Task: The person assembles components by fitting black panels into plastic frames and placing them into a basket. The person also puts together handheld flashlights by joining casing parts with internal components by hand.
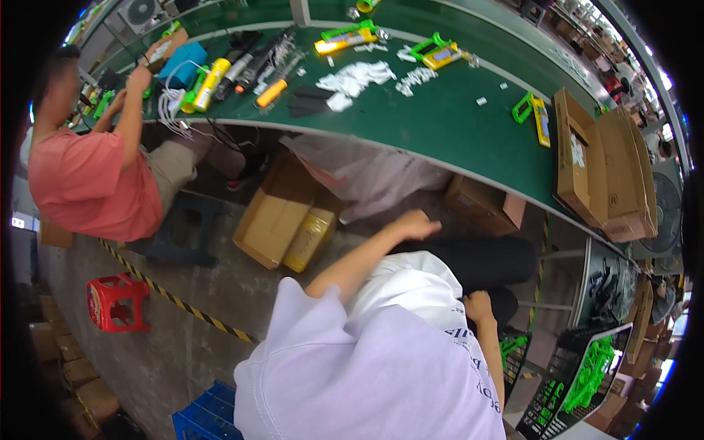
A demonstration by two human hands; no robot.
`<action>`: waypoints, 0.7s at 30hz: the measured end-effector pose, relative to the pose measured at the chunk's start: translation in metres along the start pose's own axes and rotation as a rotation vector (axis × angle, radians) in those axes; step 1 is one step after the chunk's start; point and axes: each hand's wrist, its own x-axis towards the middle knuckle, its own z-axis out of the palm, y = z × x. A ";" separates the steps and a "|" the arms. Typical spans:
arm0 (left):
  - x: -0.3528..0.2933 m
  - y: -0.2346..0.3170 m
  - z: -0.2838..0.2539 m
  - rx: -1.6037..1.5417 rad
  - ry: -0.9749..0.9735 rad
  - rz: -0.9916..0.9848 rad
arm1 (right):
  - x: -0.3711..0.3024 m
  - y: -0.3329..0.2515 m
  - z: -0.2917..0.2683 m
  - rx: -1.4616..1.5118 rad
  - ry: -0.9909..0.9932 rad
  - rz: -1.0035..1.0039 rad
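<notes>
Co-worker (pixel 88 165) in red shirt seated far left at green table (pixel 440 125). Red stool (pixel 116 301) on floor. Open cardboard box (pixel 282 220) under table. Left hand (pixel 414 224) raised over lap, fingers curled loosely, holding nothing visible. Right hand (pixel 478 306) rests on dark trousers (pixel 484 264); grip cannot tell. Black crate (pixel 579 381) with green parts lower right.

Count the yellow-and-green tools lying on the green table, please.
3. One at the far edge, one to its right, one beside the open cardboard box. The clutter at the left may hide more.
</notes>
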 end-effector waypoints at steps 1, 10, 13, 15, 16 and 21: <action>-0.005 0.009 0.007 0.256 0.110 0.209 | 0.009 0.019 0.021 -0.016 -0.006 0.004; 0.012 0.052 0.011 0.638 -0.132 0.523 | 0.040 0.011 0.007 -0.119 -0.406 0.237; 0.019 0.100 -0.014 0.864 -0.332 0.685 | -0.003 -0.034 -0.043 -0.007 -0.321 0.215; 0.034 0.123 -0.010 1.130 -0.556 0.820 | 0.000 -0.045 -0.061 -0.046 -0.440 0.272; 0.042 0.133 0.000 1.192 -0.600 0.890 | 0.000 -0.049 -0.068 0.008 -0.500 0.297; 0.062 0.186 0.044 1.187 -0.651 1.124 | 0.004 -0.054 -0.021 -0.041 -0.493 0.246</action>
